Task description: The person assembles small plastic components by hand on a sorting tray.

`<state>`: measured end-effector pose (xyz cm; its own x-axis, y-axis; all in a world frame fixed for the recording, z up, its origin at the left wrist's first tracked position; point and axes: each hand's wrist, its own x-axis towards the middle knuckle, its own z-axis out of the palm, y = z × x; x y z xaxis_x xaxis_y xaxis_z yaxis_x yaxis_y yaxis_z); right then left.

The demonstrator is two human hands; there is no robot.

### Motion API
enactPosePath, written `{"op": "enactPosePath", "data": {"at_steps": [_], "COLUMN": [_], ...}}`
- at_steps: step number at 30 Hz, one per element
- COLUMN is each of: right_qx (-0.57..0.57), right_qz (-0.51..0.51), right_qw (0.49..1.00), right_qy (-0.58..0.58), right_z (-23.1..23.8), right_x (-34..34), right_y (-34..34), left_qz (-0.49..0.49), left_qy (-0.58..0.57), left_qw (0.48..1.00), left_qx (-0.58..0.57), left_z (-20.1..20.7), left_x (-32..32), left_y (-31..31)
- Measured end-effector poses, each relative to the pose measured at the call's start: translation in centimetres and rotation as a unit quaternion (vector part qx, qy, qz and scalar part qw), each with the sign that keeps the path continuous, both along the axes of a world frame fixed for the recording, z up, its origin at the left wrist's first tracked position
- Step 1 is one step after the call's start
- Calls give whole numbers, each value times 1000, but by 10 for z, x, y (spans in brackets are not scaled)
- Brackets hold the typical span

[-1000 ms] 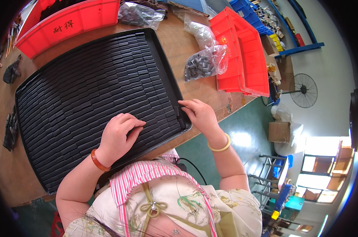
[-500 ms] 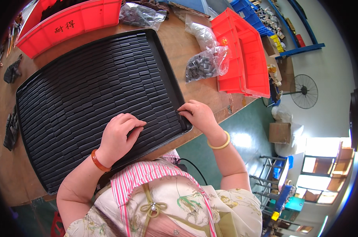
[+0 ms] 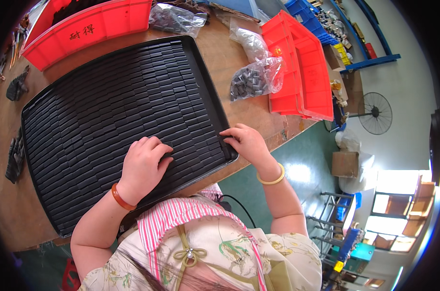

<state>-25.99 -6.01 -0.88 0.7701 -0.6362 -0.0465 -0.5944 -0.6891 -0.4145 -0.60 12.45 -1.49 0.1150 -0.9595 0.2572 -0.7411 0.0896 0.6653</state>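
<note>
A large black tray (image 3: 206, 87) lies on the table, filled with close rows of short black tube-like pieces (image 3: 118, 104). My left hand (image 3: 146, 165), with an orange-brown bangle at its wrist, rests on the rows near the tray's front. Its fingers are bent and slightly apart, the thumb separate, and no held piece shows. At the tray's right side is my right hand (image 3: 247, 144), a pale yellow bangle at its wrist. Its thumb and forefinger come together by the row ends next to the bare strip; whatever lies between them is too small to make out.
Behind the tray stands a red bin (image 3: 91, 31) with dark contents. Another red bin (image 3: 293, 72) stands at right, beside a clear bag of dark grey short pieces (image 3: 249, 82). A second bag (image 3: 176, 19) lies at the back. Dark bundles (image 3: 17, 86) sit left of the tray.
My left hand has shifted slightly left, and its fingers have spread from a pinch. My right hand stays at the tray's right side, nearly unmoved.
</note>
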Motion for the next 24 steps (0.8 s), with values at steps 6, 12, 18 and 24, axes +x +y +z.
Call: {"op": "enactPosePath", "data": {"at_steps": [6, 12, 18, 24], "right_qx": [76, 183, 419, 395], "right_qz": [-81, -118, -127, -7], "right_qw": [994, 968, 885, 900], "right_qy": [19, -125, -158, -187], "right_z": [22, 22, 47, 22], "right_x": [11, 7, 29, 59], "right_y": [10, 14, 45, 80], "left_qz": [-36, -32, 1, -35], "left_qy": [-32, -8, 283, 259], "left_qw": [997, 998, 955, 964], "left_qx": [63, 55, 88, -44], "left_z": [-1, 0, 11, 5], "left_x": [1, 5, 5, -3], "left_y": [2, 1, -1, -1]}}
